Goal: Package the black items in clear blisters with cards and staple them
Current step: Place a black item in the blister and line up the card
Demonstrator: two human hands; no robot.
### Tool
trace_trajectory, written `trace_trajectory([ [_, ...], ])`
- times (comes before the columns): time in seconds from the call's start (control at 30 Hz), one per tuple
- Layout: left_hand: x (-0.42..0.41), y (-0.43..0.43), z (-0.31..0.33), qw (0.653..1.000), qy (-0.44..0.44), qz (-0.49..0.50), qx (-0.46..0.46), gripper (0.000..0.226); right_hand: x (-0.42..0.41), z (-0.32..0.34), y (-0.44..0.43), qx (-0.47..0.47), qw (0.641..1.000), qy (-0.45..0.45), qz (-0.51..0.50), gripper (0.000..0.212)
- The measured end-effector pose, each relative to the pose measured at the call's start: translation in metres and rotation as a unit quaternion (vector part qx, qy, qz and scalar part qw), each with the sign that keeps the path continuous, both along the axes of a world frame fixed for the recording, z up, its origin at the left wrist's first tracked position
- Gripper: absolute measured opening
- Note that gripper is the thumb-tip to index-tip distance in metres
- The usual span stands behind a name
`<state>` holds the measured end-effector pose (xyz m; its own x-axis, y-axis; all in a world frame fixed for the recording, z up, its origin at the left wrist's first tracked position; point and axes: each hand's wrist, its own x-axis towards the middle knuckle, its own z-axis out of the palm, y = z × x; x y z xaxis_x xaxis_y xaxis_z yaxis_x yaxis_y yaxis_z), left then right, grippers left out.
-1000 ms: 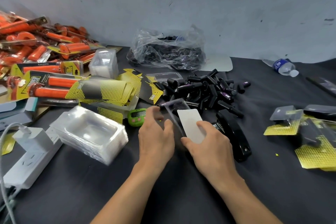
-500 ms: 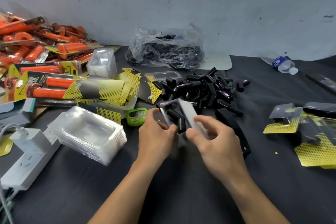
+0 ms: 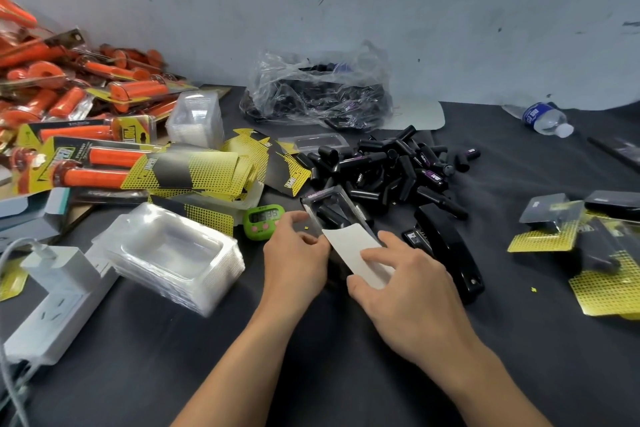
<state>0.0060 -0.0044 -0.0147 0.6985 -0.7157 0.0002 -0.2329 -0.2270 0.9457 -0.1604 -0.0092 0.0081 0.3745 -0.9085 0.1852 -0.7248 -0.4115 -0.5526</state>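
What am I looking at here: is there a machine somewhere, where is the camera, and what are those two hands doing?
There is no machine here. These are a person's two bare hands, filmed by one camera worn on the head that looks forward and down. The left hand pinches the edge of a clear blister, with a black item lying inside it. The right hand holds a white card, whose far end meets the blister's near end; it looks as if it is being slid in. On the dark table lie a pile of loose black items, a black stapler just right of the hands, a stack of empty blisters on the left, yellow printed cards, a small green timer and orange packaged goods at far left.
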Motion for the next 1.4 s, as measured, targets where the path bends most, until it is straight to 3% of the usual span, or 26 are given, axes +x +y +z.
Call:
trace_trajectory([
  [0.4,0.002,-0.001,-0.002,0.999,0.035,-0.018,-0.023,0.041,0.005,-0.003,-0.002,0.053,0.995,0.047,-0.065,0.060],
  [0.67,0.003,-0.005,-0.007,0.997,0.060,0.001,-0.044,0.032,0.003,0.000,-0.002,0.083,0.995,-0.018,-0.043,0.059],
  [0.8,0.007,-0.008,-0.011,0.995,0.075,0.004,-0.060,0.031,0.002,0.002,-0.004,0.132,0.985,-0.109,-0.013,0.049],
  [1.4,0.008,-0.007,-0.009,0.996,0.068,0.001,-0.049,0.044,0.005,-0.002,-0.004,0.093,0.992,-0.004,-0.082,0.068],
])
